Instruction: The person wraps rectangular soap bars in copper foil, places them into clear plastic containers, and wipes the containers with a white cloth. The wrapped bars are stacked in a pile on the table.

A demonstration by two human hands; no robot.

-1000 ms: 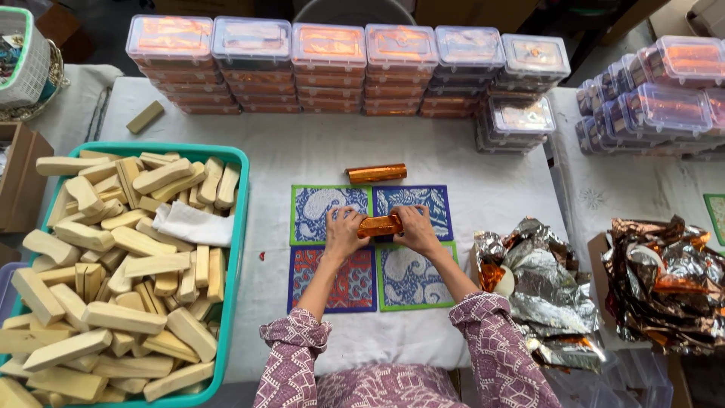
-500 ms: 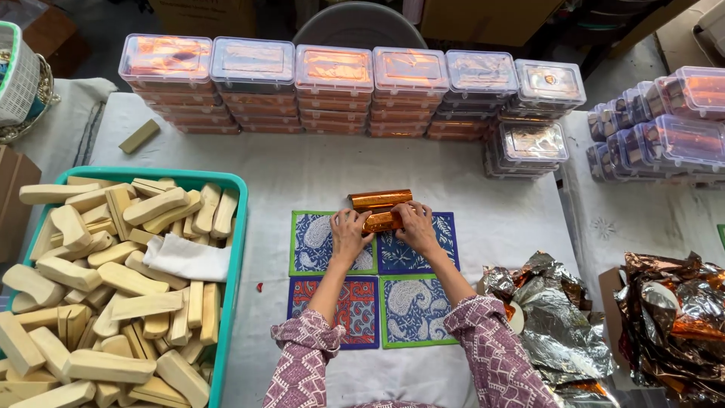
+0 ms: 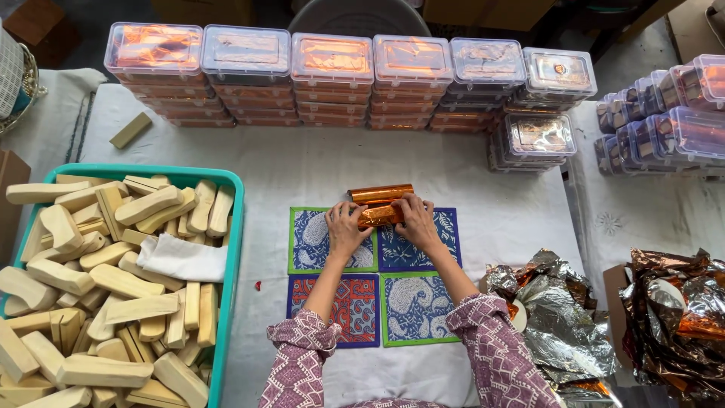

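Note:
Both my hands press on a small bar wrapped in orange foil that lies on a patterned cloth mat. My left hand grips its left end, my right hand grips its right end. Just beyond it, touching or nearly touching, lies a second foil-wrapped bar on the white tablecloth. My sleeves are purple patterned fabric.
A teal tray on the left holds several pale wooden blocks and a white cloth. Stacks of clear lidded boxes line the far edge and right side. Crumpled foil sheets lie at the right. One loose block lies far left.
My hands and the foil bar between them have stayed on the mat. The view has shifted, so everything sits lower and slightly differently in frame.

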